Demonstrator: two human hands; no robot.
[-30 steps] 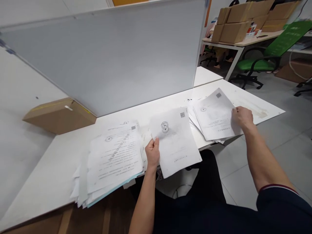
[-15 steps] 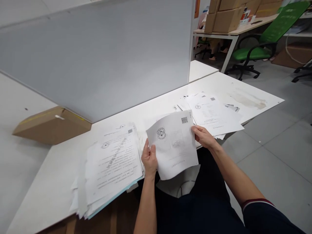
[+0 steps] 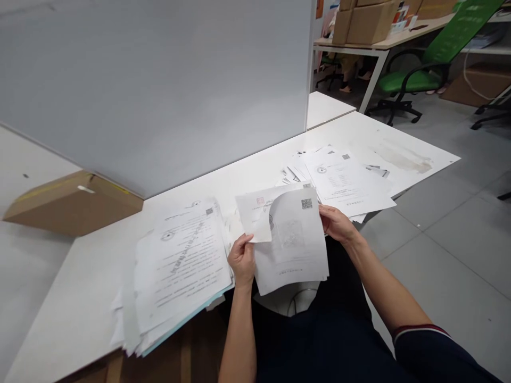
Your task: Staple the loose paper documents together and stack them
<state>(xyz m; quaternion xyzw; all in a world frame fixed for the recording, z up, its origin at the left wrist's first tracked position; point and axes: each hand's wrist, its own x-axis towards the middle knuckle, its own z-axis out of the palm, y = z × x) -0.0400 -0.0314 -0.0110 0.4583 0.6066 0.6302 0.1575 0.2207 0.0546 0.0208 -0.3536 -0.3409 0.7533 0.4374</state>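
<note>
Above my lap I hold printed paper sheets (image 3: 297,247) with a QR code at the upper right. My left hand (image 3: 242,261) is closed on their left side, thumb on top, by the folded-over upper left corner of the top sheet. Under that curl a sheet with a red stamp (image 3: 260,201) shows. My right hand (image 3: 337,224) grips the right edge, fingers partly behind the paper. Left of my left hand lies a thick stack of printed papers (image 3: 183,266) with a blue-green sheet low in it. Beyond my right hand is a spread pile of papers (image 3: 345,183).
A grey panel (image 3: 191,90) stands along the back of the white desk (image 3: 59,303). At the left a cardboard box (image 3: 75,205) sits against the panel. Farther off are a green chair (image 3: 411,80), a table with cartons (image 3: 373,24) and a partly visible person's feet (image 3: 345,88).
The top sheet's upper left corner has curled over to the right, uncovering the red-stamped sheet beneath. My left hand has shifted slightly, its thumb now on the paper. The right hand keeps its grip.
</note>
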